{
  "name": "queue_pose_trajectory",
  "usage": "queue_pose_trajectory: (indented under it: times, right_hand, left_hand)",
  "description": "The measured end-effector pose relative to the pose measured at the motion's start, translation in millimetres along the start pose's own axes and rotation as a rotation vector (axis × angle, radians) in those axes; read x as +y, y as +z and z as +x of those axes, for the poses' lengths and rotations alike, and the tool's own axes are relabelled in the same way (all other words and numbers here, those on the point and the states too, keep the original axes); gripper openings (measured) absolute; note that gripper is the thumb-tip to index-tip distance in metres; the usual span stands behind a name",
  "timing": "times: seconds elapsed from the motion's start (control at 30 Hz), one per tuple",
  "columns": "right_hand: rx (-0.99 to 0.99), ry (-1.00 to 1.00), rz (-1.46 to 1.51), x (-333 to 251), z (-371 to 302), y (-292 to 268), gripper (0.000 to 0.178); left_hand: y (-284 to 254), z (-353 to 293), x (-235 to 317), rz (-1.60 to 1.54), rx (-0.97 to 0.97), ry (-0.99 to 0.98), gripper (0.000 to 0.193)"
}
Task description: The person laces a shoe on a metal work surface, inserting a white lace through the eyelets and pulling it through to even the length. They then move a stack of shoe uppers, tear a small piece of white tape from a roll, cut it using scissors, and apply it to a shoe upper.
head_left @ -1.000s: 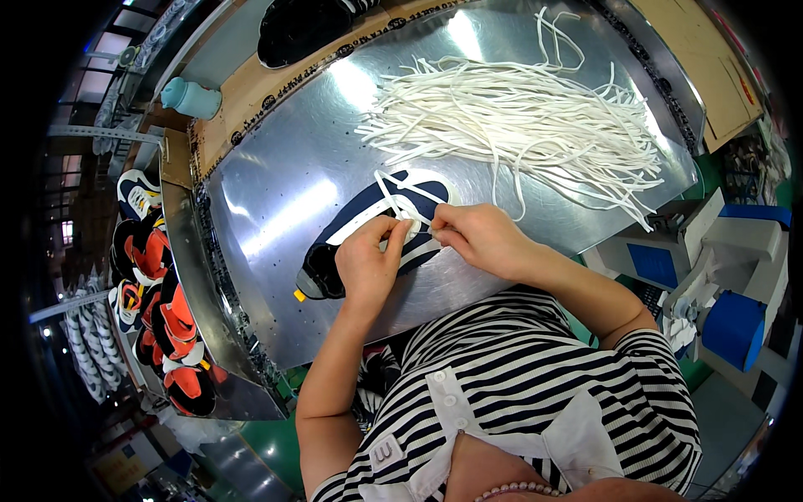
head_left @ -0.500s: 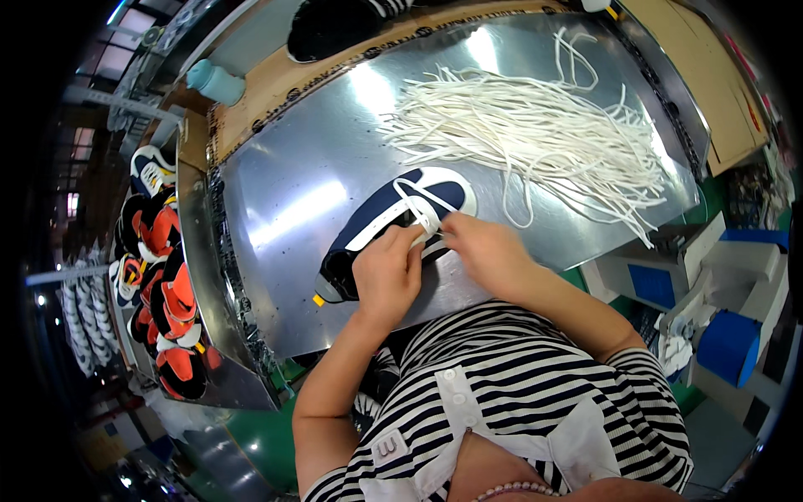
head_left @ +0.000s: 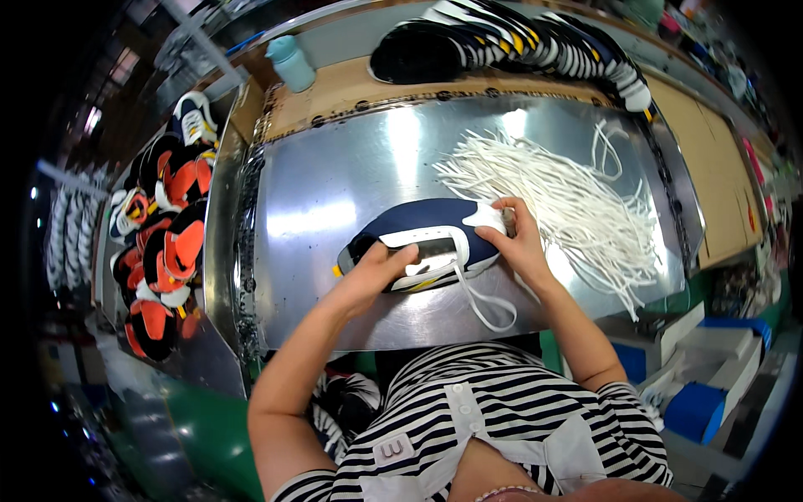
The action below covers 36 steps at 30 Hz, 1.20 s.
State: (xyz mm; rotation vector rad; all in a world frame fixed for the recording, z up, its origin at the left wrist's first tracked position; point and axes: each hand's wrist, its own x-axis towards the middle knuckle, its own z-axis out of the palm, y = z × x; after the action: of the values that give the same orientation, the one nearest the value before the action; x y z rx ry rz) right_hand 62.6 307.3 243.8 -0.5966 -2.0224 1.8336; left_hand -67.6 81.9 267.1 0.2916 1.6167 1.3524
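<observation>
One navy shoe [head_left: 422, 238] lies on its side at the middle of the steel table [head_left: 335, 184], long axis running 8 to 2 o'clock — toe toward 8. The left hand [head_left: 376, 272] presses its middle, grip flat over the tongue; the right hand [head_left: 519, 243] pinches the heel end, a white lace [head_left: 481, 305] trailing toward 6. One heap of white laces [head_left: 577, 201] spreads at 3 o'clock; one teal bottle [head_left: 291, 63] stands at 11.

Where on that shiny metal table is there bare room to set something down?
The widest bare patch of the metal table lies left of and behind the navy shoe, up to the cardboard strip. A narrower strip runs along the near edge. The right half is crowded with white laces.
</observation>
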Motion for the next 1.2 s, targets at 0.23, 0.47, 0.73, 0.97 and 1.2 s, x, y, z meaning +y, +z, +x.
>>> queue_pose_trajectory:
  times: [0.23, 0.47, 0.73, 0.97, 1.2]
  right_hand:
    - [-0.004, -0.021, -0.054, 11, -1, 23, 0.041]
    - [0.043, 0.128, -0.096, 21, -1, 16, 0.045]
    - [0.002, 0.146, -0.054, 21, -3, 12, 0.044]
    - [0.033, 0.143, 0.102, 5, -8, 13, 0.04]
    - [0.201, 0.118, 0.183, 6, -4, -1, 0.038]
  left_hand:
    - [13, 21, 15, 0.227, -0.276, -0.351, 0.045]
    - [7, 44, -16, 0.519, 0.125, 0.069, 0.023]
    - [6, 36, -20, 0.42, 0.103, 0.234, 0.02]
    - [2, 2, 1, 0.895, 0.394, 0.624, 0.008]
    - [-113, -82, 3, 1.049, 1.09, 0.616, 0.008]
